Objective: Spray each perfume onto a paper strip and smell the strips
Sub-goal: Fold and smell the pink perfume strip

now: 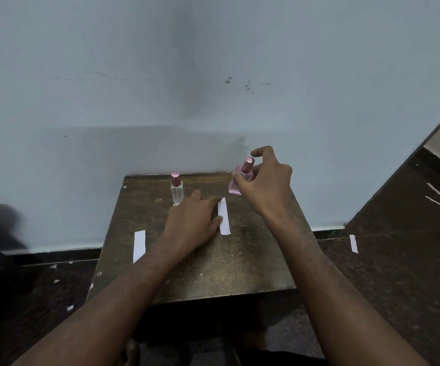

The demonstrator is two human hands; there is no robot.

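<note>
My right hand (265, 183) grips a pink perfume bottle (237, 180) with a pink cap, tilted and held just above the far right of the small dark table (240, 260). My left hand (195, 220) lies flat on the table, fingertips touching the left edge of a white paper strip (224, 216). A clear perfume bottle (176, 190) with a pink cap stands upright near the table's back edge, just left of my left hand. A second white paper strip (139, 245) lies at the table's left edge.
The table stands against a pale blue wall (213, 88). More paper strips and scraps lie on the dark floor, one (353, 243) to the right and small ones (69, 307) to the left.
</note>
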